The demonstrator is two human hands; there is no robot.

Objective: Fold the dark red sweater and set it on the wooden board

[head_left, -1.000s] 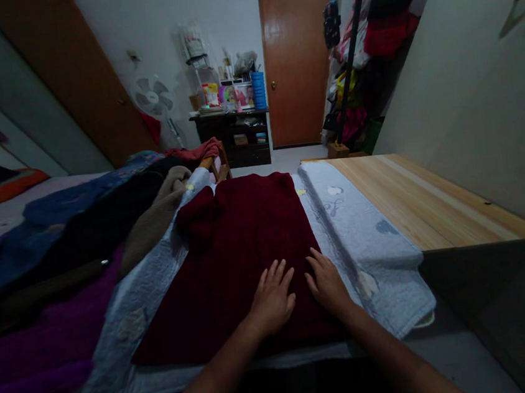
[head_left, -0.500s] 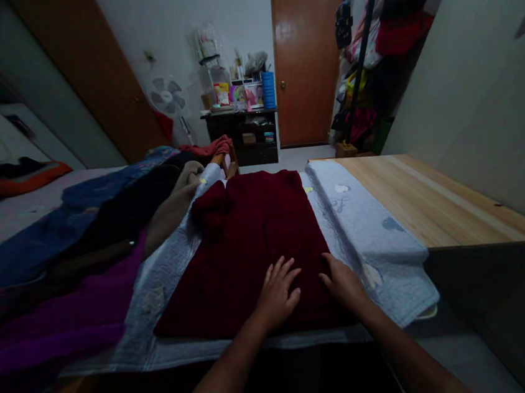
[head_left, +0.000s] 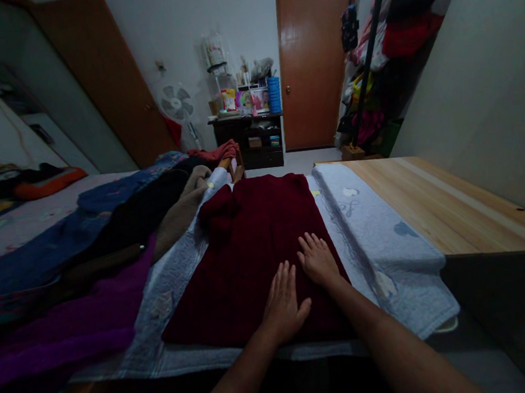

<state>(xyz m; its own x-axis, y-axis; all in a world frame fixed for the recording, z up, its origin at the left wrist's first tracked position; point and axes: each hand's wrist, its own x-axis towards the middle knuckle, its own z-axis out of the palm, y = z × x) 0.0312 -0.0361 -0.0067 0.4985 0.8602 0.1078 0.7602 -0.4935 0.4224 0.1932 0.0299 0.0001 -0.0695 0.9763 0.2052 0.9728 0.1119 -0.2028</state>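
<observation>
A dark red garment lies spread in front of me, one part folded over at its far left. Beneath it is a light grey-blue quilted cloth with small printed figures. My left hand rests flat on the garment near its front edge, fingers held straight and the thumb apart. A little farther off and to the right, my right hand also lies palm down on the garment, fingers stretched out. Neither hand grips the fabric.
To the left lie purple cloth, a brown garment and blue denim. A wooden board adjoins the quilted cloth on the right. Farther back stand a dark cabinet, a fan and a door.
My right hand has moved from the garment's right edge inward and farther away onto it. My left hand has flattened, its fingers closer together. The view has shifted slightly.
</observation>
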